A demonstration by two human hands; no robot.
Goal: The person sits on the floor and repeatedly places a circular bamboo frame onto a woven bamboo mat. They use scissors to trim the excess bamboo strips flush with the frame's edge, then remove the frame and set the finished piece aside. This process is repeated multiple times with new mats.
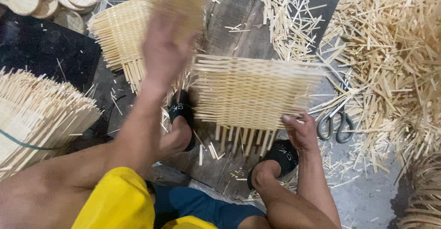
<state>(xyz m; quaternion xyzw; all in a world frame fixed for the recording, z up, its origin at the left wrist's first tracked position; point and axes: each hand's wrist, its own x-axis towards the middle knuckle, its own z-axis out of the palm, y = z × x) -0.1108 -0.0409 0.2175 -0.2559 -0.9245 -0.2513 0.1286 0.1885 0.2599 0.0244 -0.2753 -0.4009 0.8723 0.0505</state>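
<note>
L hand raised, blurred, fingers' state can't tell. R hand w/ fingers clamped on edge of pale square woven bamboo mat lying on floor btwn feet; grey-handled scissors just beside.

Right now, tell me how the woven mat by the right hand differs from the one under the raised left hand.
The near mat lies squarely in front, pinched at its lower edge by the right hand; the far mat lies angled, partly hidden by the blurred left hand. The near mat looks larger. Both are pale strip weave with loose ends.
</note>
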